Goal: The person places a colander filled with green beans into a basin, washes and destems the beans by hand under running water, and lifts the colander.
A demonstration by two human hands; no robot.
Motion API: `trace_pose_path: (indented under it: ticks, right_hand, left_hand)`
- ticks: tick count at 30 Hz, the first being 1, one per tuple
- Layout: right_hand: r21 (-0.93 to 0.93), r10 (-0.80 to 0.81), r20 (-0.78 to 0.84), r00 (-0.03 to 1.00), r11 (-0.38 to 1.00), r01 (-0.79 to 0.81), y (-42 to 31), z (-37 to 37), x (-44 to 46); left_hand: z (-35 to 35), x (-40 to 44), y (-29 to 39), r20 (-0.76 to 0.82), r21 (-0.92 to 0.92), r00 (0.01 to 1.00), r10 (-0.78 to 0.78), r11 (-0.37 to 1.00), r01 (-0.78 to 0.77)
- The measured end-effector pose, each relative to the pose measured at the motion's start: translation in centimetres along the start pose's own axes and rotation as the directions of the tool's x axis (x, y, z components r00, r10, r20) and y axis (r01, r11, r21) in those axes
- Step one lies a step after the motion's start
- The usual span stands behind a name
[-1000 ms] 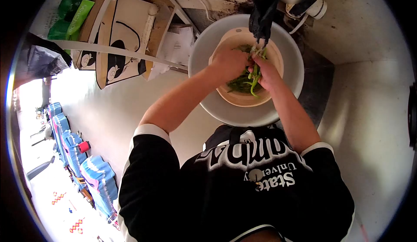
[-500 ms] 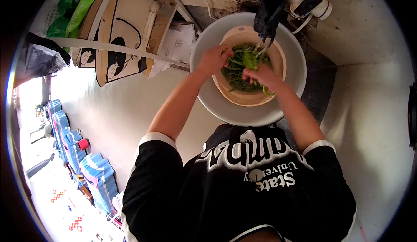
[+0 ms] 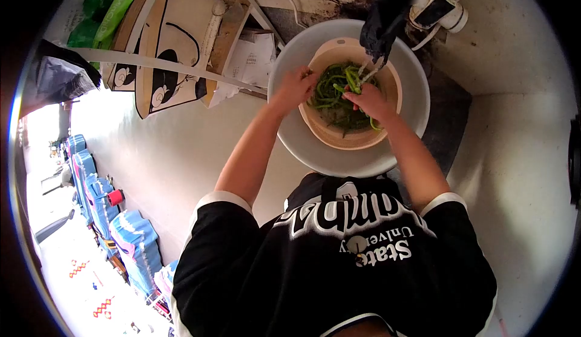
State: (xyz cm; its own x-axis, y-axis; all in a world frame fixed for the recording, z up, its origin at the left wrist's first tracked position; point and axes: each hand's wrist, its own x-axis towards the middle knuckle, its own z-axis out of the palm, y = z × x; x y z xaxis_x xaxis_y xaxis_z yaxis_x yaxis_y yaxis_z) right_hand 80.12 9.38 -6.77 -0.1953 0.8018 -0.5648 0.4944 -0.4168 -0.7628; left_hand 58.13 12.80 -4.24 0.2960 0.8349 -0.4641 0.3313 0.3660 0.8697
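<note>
Since they look slim and wet, the long green vegetables (image 3: pixel 330 90) can be judged light, bendable and slippery; if one is bent hard, a snap should be expected, and skins could be bruised by a tight squeeze. They are heaped in a loose tangle inside the peach basket (image 3: pixel 348 142), which is nested in the grey basin (image 3: pixel 415 85). Thin water streams (image 3: pixel 365 67) are seen below a black cover (image 3: pixel 385 19), ending over the heap. Best hold, as judged: a small bunch taken around mid-length, light pressure; tips are better avoided, little purchase being offered there.

Right hand (image 3: pixel 370 101): fingers bent, a few of the vegetables pinched between thumb and fingers; bright green lengths stick out above the fingertips, one curved piece is seen near the wrist. Count can't be told. Left hand (image 3: pixel 295 89): fingers half curled, placed at the basket's left rim; whether anything is gripped can't be told, fingertips being unclear.
</note>
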Motion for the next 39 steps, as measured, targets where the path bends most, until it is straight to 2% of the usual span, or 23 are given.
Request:
trace_pose_path:
  ticks: [1, 3, 4, 6, 7, 9, 10, 13, 15, 16, 18, 19, 20, 21, 24, 27, 30, 32, 33, 36, 39]
  right_hand:
    - [0.113, -0.077, 0.021, 0.997, 0.991, 0.074, -0.7, -0.8, -0.8]
    - [0.202, -0.106, 0.037, 0.994, 0.975, 0.097, -0.9, -1.4, -1.3]
    - [0.247, -0.12, 0.045, 0.992, 0.963, 0.105, -1.1, -1.6, -1.5]
    - [0.154, -0.119, -0.02, 0.993, 0.981, 0.121, -2.0, -1.7, -2.3]
    - [0.108, -0.116, -0.052, 0.992, 0.987, 0.121, -2.1, -1.7, -2.8]
    - [-0.12, -0.27, -0.203, 0.941, 0.961, 0.25, -2.0, -1.7, -3.1]
    - [-0.239, -0.356, -0.262, 0.897, 0.924, 0.297, -2.1, -1.7, -3.2]
    - [-0.236, -0.425, -0.332, 0.842, 0.902, 0.362, -2.7, -1.8, -3.7]
    - [0.069, -0.267, -0.197, 0.944, 0.956, 0.284, -2.4, -2.3, -3.5]
    - [0.214, -0.199, -0.106, 0.974, 0.952, 0.218, -2.2, -2.5, -3.3]
    - [0.154, -0.155, -0.22, 0.963, 0.969, 0.191, -1.9, -3.0, -3.1]
    - [0.126, -0.134, -0.277, 0.951, 0.977, 0.175, -1.6, -3.2, -3.1]
    - [0.193, -0.117, -0.296, 0.948, 0.965, 0.179, -1.2, -3.4, -3.0]
    - [0.257, -0.098, -0.314, 0.944, 0.949, 0.184, -0.6, -3.6, -2.9]
    - [0.368, -0.065, -0.326, 0.943, 0.91, 0.19, -0.8, -4.4, -3.6]
    - [0.412, -0.079, -0.295, 0.952, 0.888, 0.201, -0.6, -4.9, -4.2]
    - [0.419, -0.124, -0.241, 0.963, 0.881, 0.218, -0.1, -5.6, -4.2]
    - [0.462, -0.143, -0.222, 0.964, 0.855, 0.233, 0.2, -5.8, -4.5]
    - [0.505, -0.151, -0.221, 0.964, 0.828, 0.245, 0.3, -5.7, -4.7]
    - [0.663, -0.13, -0.153, 0.98, 0.722, 0.199, 0.2, -5.6, -5.1]
    - [0.753, -0.122, -0.119, 0.985, 0.636, 0.17, -0.2, -6.1, -5.6]
  left_hand:
    - [0.2, 0.1, -0.3, -0.009, 0.101, 1.0, 0.001, 0.995, 0.0]
    - [1.5, -0.7, 0.2, -0.033, 0.299, 0.999, 0.007, 0.954, 0.003]
    - [2.0, -1.2, 1.1, -0.019, 0.405, 0.998, 0.064, 0.913, -0.051]
    - [3.1, -3.0, 4.1, 0.034, 0.595, 0.987, 0.159, 0.79, -0.148]
    - [3.4, -2.7, 3.9, 0.054, 0.592, 0.978, 0.199, 0.782, -0.192]
    - [3.6, -1.5, 3.5, 0.093, 0.587, 0.955, 0.283, 0.759, -0.282]
    - [3.6, -1.2, 3.6, 0.095, 0.539, 0.964, 0.247, 0.802, -0.259]
    - [3.5, -0.8, 4.1, 0.106, 0.366, 0.985, 0.139, 0.915, -0.169]
    - [3.3, -0.6, 4.1, 0.116, 0.214, 0.991, 0.06, 0.973, -0.083]
    - [3.4, -0.8, 4.2, 0.102, 0.243, 0.99, 0.093, 0.963, -0.115]
    - [3.7, -1.5, 4.9, 0.075, 0.301, 0.984, 0.16, 0.937, -0.176]
    - [3.8, -1.2, 3.5, 0.147, 0.574, 0.974, 0.17, 0.787, -0.224]
    - [3.9, -0.6, 0.8, 0.218, 0.785, 0.963, 0.157, 0.558, -0.268]
    - [4.0, -0.4, -0.2, 0.279, 0.913, 0.952, 0.123, 0.274, -0.303]
    - [5.4, 0.0, -1.1, 0.237, 0.971, 0.951, -0.197, 0.061, -0.229]
    - [8.4, 0.0, -2.0, 0.323, 0.945, 0.882, -0.343, 0.063, -0.322]
    - [7.5, 2.8, -5.1, 0.337, 0.933, 0.938, -0.083, 0.16, -0.321]
    - [6.1, 2.4, -2.6, 0.075, 0.87, 0.987, 0.145, 0.474, -0.136]
    - [5.7, 2.1, -1.3, -0.085, 0.778, 0.973, 0.216, 0.624, -0.07]
    - [6.3, 2.6, -1.7, 0.217, 0.854, 0.958, 0.188, 0.439, -0.28]
    - [6.5, 0.5, 1.4, 0.196, 0.622, 0.974, 0.114, 0.753, -0.214]
